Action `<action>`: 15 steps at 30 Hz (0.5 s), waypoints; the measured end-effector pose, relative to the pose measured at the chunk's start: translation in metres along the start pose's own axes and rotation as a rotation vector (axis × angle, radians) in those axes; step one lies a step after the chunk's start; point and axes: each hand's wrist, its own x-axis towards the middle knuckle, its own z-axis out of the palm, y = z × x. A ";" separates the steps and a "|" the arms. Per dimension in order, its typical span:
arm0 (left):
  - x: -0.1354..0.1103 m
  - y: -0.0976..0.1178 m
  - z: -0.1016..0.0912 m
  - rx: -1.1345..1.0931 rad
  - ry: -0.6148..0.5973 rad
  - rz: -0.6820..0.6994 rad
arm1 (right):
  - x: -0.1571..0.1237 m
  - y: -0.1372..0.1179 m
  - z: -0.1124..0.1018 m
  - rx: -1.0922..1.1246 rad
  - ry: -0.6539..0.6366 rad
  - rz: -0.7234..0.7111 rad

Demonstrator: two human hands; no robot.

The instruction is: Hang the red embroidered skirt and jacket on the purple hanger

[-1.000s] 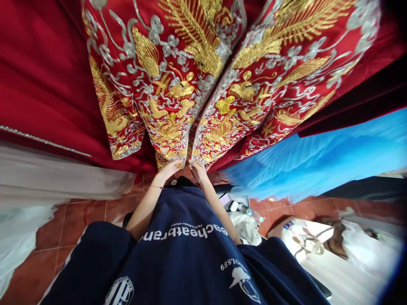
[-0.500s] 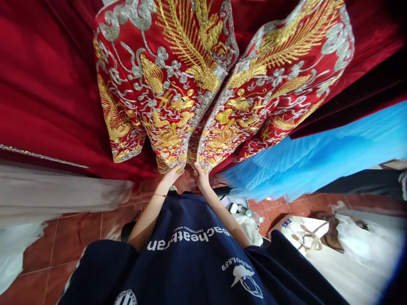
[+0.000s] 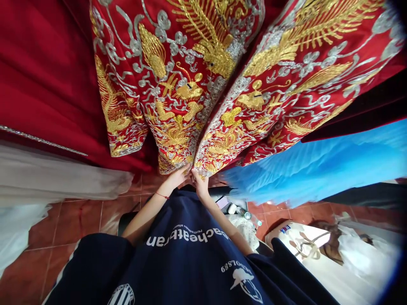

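Observation:
A red jacket (image 3: 178, 101) with dense gold and silver embroidery hangs in front of me, its front opening running down the middle. At the bottom corner of the left front panel, my left hand (image 3: 178, 176) pinches the hem, fingers closed on the cloth. My right hand (image 3: 199, 181) grips the lower corner of the right panel the same way. The two hands are side by side and nearly touching, and the panel edges meet between them. Higher up, the panels spread slightly apart. The fingertips are partly hidden by the cloth.
Dark red drapery (image 3: 41, 76) hangs behind and to the left, above white fabric (image 3: 63, 173). Blue feathery cloth (image 3: 318, 161) hangs at the right. A phone (image 3: 222, 202), a bottle (image 3: 244, 213) and a white paper bag (image 3: 295, 239) lie low on the right, over red floor tiles (image 3: 76, 220).
My hands have come closer together, bringing the two lower front edges of the jacket to meet. The jacket now appears larger and nearer in view.

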 end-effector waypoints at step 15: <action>0.008 -0.010 0.023 0.094 -0.012 -0.105 | 0.004 -0.014 -0.019 0.112 0.146 -0.075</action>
